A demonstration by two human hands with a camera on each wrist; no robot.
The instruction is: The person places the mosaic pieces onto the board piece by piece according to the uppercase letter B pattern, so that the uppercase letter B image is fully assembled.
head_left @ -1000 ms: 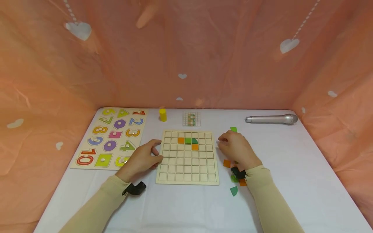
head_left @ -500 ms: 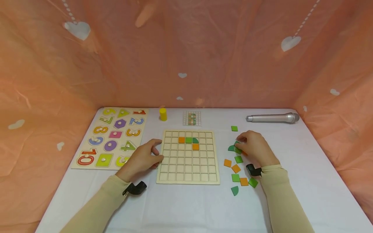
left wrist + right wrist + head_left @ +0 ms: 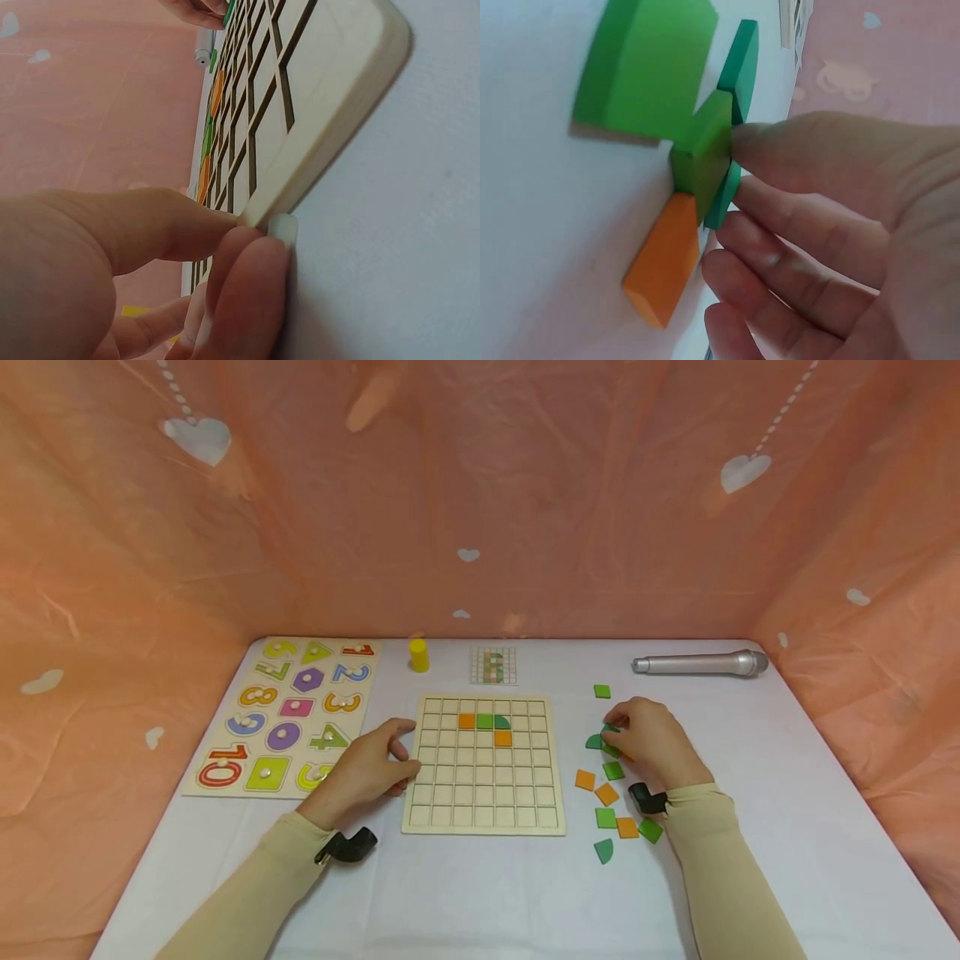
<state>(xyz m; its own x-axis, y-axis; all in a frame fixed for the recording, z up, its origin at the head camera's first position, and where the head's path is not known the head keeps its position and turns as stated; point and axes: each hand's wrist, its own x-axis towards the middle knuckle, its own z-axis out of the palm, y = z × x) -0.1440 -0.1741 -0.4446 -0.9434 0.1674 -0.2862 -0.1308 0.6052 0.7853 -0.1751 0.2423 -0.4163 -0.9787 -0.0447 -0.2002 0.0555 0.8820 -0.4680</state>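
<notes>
In the head view, a wooden grid board (image 3: 480, 793) lies mid-table. Inside it sit two orange squares, including an orange square (image 3: 467, 721), a green square (image 3: 485, 721) and a dark green quarter-round tile (image 3: 502, 722). My left hand (image 3: 367, 764) holds the board's left edge, thumb on the rim and a fingertip against its side. Right of the board, my right hand (image 3: 654, 739) has thumb and index finger on a dark green tile (image 3: 721, 204), partly hidden behind a green square tile (image 3: 709, 150). Beside these lie an orange tile (image 3: 664, 259) and another dark green tile (image 3: 742, 64).
Several loose tiles, such as an orange square (image 3: 627, 827) and a dark green quarter-round (image 3: 603, 852), are scattered right of the board. Behind stand a pattern card (image 3: 493, 666) and yellow cylinder (image 3: 419, 656). A number puzzle (image 3: 311, 708) lies left, a silver microphone (image 3: 697, 665) back right.
My right hand has moved right and slightly down, from beside the board's right edge to the loose tiles, where its fingertips stay. My left hand has not moved.
</notes>
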